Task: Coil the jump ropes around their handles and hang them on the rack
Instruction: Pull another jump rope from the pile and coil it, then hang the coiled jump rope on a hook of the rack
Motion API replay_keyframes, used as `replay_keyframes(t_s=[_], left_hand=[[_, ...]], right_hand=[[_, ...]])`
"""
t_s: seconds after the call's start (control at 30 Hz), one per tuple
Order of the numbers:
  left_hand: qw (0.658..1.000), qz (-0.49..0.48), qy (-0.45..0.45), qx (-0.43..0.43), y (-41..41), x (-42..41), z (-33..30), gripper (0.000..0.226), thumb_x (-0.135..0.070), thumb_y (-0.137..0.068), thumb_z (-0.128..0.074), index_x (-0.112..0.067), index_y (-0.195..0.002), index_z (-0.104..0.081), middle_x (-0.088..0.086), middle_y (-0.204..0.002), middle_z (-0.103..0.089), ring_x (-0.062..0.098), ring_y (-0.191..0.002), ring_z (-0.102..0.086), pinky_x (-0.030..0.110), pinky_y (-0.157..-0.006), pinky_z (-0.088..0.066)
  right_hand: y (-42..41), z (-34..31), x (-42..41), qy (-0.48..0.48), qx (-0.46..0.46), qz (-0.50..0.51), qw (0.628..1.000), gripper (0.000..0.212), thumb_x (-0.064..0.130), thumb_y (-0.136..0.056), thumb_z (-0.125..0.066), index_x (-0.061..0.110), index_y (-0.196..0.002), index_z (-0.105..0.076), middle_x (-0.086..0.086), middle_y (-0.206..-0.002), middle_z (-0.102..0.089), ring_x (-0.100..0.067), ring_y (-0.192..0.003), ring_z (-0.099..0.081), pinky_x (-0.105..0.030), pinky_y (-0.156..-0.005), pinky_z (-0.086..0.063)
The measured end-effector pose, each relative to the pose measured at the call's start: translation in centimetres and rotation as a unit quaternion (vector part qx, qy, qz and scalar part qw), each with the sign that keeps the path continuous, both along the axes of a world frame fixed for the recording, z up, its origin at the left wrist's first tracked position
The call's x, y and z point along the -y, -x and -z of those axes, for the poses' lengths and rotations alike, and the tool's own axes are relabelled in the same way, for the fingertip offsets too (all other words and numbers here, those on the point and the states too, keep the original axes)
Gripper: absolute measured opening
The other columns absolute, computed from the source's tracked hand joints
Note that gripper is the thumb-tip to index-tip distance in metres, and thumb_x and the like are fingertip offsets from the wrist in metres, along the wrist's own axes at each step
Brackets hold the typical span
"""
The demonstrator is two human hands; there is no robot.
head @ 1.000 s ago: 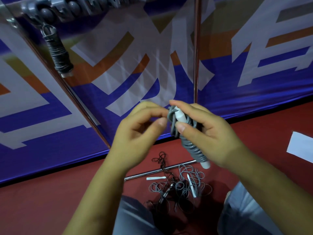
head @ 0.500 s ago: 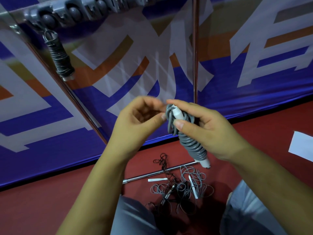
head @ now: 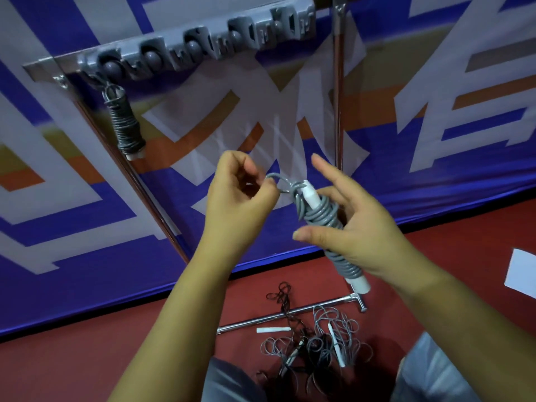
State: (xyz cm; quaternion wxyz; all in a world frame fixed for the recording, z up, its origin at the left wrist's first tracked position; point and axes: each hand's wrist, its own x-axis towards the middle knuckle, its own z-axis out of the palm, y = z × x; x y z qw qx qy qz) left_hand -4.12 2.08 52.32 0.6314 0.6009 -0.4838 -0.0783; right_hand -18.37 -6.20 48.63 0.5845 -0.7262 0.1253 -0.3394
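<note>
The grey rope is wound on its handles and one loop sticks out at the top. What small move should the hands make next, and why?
Probably lift the coiled grey rope toward a free hook on the rack. The left hand pinches the loop open, the right hand holds the bundle, and one coiled rope already hangs at the rack's left end.

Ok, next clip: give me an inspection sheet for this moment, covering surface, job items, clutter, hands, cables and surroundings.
Surface: red floor, dim light.
Job's things: grey coiled rope wound on white handles, a short loop free at its top; one dark coiled rope already hanging at the left end of the grey rack; other hooks bare.
Clutter: loose ropes tangled on the floor with white handles among them; white sheet at right.
Hands: left hand pinches the free loop; right hand grips the coil, forefinger raised.
Cables: nothing seen beyond the ropes.
Surroundings: blue, white and orange banner behind; chrome stand poles and floor bar.
</note>
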Motion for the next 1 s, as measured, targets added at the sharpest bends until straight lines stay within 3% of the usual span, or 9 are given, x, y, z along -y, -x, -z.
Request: replay_keyframes(t_s=[0.07, 0.13, 0.3, 0.43, 0.5, 0.6, 0.8, 0.93, 1.0], left_hand=[[0.999, -0.030, 0.026, 0.016, -0.1, 0.3, -0.6, 0.025, -0.004, -0.078, -0.056, -0.021, -0.076, -0.038, -0.012, -0.066, -0.046, 0.005, -0.059, -0.041, 0.021, -0.056, -0.040], [0.997, -0.053, 0.047, 0.019, -0.3, 0.6, -1.0, 0.030, 0.002, -0.080, -0.055, -0.021, -0.074, -0.036, -0.012, -0.067, -0.044, 0.003, -0.057, -0.039, 0.018, -0.055, -0.038], [0.995, -0.078, 0.046, 0.033, -2.1, 0.4, -2.2, 0.033, 0.006, -0.080, -0.053, -0.020, -0.073, -0.033, -0.006, -0.068, -0.047, 0.003, -0.055, -0.038, 0.018, -0.053, -0.037], [0.997, -0.020, 0.060, -0.033, -4.5, 0.3, -4.3, 0.033, 0.009, -0.085, -0.058, -0.016, -0.078, -0.038, -0.003, -0.071, -0.055, 0.004, -0.064, -0.056, 0.022, -0.067, -0.050], [0.994, 0.034, 0.062, -0.078, -6.3, 0.2, -5.5, 0.030, 0.011, -0.086, -0.056, -0.014, -0.080, -0.040, -0.002, -0.070, -0.060, 0.009, -0.070, -0.062, 0.024, -0.072, -0.053], [0.991, 0.077, 0.055, -0.099, -8.3, 0.1, -7.4, 0.027, 0.005, -0.081, -0.061, -0.014, -0.079, -0.043, -0.005, -0.070, -0.064, 0.015, -0.072, -0.062, 0.025, -0.067, -0.053], [0.990, 0.037, 0.048, -0.127, -11.2, 0.4, -9.9, 0.027, 0.010, -0.086, -0.057, -0.011, -0.079, -0.042, 0.010, -0.073, -0.062, 0.022, -0.066, -0.062, 0.028, -0.059, -0.054], [0.975, 0.000, 0.095, -0.199, -14.4, 0.6, -11.1, 0.026, 0.011, -0.087, -0.054, -0.010, -0.078, -0.043, 0.010, -0.071, -0.060, 0.015, -0.060, -0.066, 0.023, -0.056, -0.055], [0.973, -0.031, 0.105, -0.202, -16.3, 0.6, -11.5, 0.024, 0.009, -0.087, -0.056, -0.010, -0.079, -0.045, 0.011, -0.075, -0.059, 0.014, -0.064, -0.067, 0.022, -0.059, -0.055]], right_hand=[[-0.3, -0.8, 0.2, -0.003, 0.034, 0.035, 0.999, 0.085, 0.037, -0.056, -0.080, 0.052, -0.129, -0.038, 0.006, -0.099, -0.068, -0.008, -0.094, -0.065, -0.025, -0.087, -0.050], [-0.5, -1.4, 0.2, -0.001, 0.054, 0.059, 0.997, 0.077, 0.033, -0.059, -0.078, 0.048, -0.126, -0.044, 0.006, -0.098, -0.068, -0.008, -0.094, -0.065, -0.024, -0.085, -0.051], [-1.6, -1.4, 0.6, 0.000, 0.063, 0.071, 0.995, 0.067, 0.034, -0.058, -0.079, 0.045, -0.119, -0.054, 0.010, -0.108, -0.067, -0.007, -0.107, -0.063, -0.034, -0.096, -0.049], [-4.1, -3.0, 1.7, -0.003, 0.040, 0.024, 0.999, 0.063, 0.034, -0.061, -0.080, 0.048, -0.117, -0.055, 0.015, -0.107, -0.066, -0.005, -0.102, -0.064, -0.034, -0.090, -0.053], [-5.7, -4.2, 2.3, 0.019, 0.011, -0.021, 1.000, 0.064, 0.025, -0.068, -0.081, 0.047, -0.120, -0.052, 0.019, -0.099, -0.067, -0.002, -0.096, -0.064, -0.030, -0.085, -0.055], [-8.6, -6.0, 3.1, 0.064, -0.019, -0.056, 0.996, 0.056, 0.014, -0.074, -0.079, 0.046, -0.112, -0.052, 0.015, -0.100, -0.065, 0.000, -0.095, -0.063, -0.018, -0.082, -0.053], [-14.8, -8.9, 3.5, 0.108, -0.025, -0.072, 0.991, 0.018, 0.016, -0.085, -0.069, 0.032, -0.089, -0.060, 0.013, -0.080, -0.063, 0.006, -0.073, -0.058, -0.012, -0.071, -0.048], [-20.0, -10.8, 3.2, 0.082, 0.009, -0.042, 0.996, 0.004, 0.018, -0.089, -0.065, 0.016, -0.092, -0.065, -0.004, -0.083, -0.066, -0.011, -0.078, -0.061, -0.028, -0.075, -0.051], [-22.7, -11.5, 3.1, 0.084, 0.003, -0.021, 0.996, 0.014, 0.024, -0.089, -0.066, 0.012, -0.096, -0.066, -0.007, -0.086, -0.068, -0.017, -0.080, -0.062, -0.038, -0.080, -0.052]])
